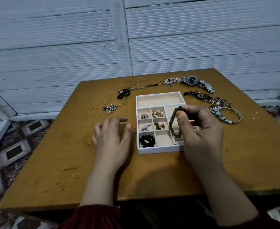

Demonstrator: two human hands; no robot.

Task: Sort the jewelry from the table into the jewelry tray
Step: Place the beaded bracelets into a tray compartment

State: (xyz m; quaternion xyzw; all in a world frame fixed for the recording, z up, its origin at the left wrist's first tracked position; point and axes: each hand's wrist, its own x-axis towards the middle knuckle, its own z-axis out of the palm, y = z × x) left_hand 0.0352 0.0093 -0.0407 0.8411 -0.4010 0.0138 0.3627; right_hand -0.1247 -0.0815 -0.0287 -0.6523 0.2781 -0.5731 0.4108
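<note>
Nearest me, a dark red sleeve (94,215) covers the left forearm at 7 o'clock. Ahead of it the left grip (112,138) lies palm down over the brown bench (70,162), fingers loose and spread, holding nothing, with its thumb just beside the left wall of the jewelry tray (159,150). I cannot tell whether the palm touches the wood.

The right grip (202,134) is raised over the tray's 3 o'clock side. Its thumb and fingertips pinch the top of a braided bracelet (172,124), which hangs in a loop above the right-hand compartments, clear of the dividers as far as I can see.

Inside the white tray, the near-left cell holds a black bead bracelet (147,141). Beyond it sit a silver charm (146,128) and a gold piece (159,126), then a pearl cluster (144,116) and some pink and gold beads (158,113).

Loose jewelry lies on the bench around the tray:
- At 10 o'clock, a heap of thin rings (109,108).
- At 11 o'clock, a black tangle (124,94) joined to a chain necklace (141,87).
- At 12 to 1 o'clock, a pink bead bracelet (172,80) touching a steel wristwatch (193,80).
- At 2 o'clock, a dark beaded piece (200,96).
- At 3 o'clock, a bangle with blue charms (227,115).

Farthest off stands a white ribbed wall (53,47).
</note>
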